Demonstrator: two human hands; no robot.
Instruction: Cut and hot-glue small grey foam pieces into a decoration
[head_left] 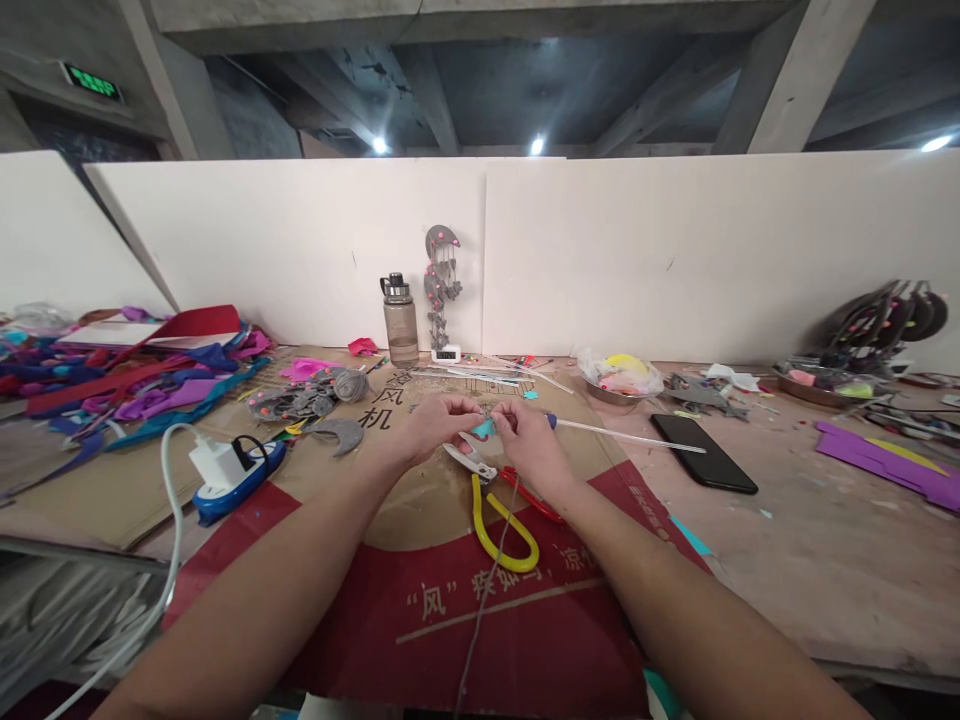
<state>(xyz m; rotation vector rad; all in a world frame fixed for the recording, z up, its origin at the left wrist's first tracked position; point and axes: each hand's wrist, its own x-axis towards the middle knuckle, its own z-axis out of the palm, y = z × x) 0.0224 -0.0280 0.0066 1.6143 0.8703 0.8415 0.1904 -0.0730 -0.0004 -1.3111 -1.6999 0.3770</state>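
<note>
My left hand [437,428] and my right hand [531,440] meet over the cardboard, fingers pinched together. Between them is a small teal scrap [484,428], partly covered by the fingertips; its material is hard to make out. Grey yarn [480,625] runs from near my right hand down past the cardboard's front edge. Just below lie scissors [504,540] with one yellow and one red handle, blades partly under my hands. A translucent stick [630,433] with a dark blue end extends right from behind my right hand.
Printed cardboard [420,520] covers the table's middle. A black phone [703,453] lies right; a blue power strip [238,487] with a white charger sits left. Coloured felt scraps [150,375], grey yarn [349,384], a water bottle [400,322] and a grey hanging ornament [441,270] are farther back.
</note>
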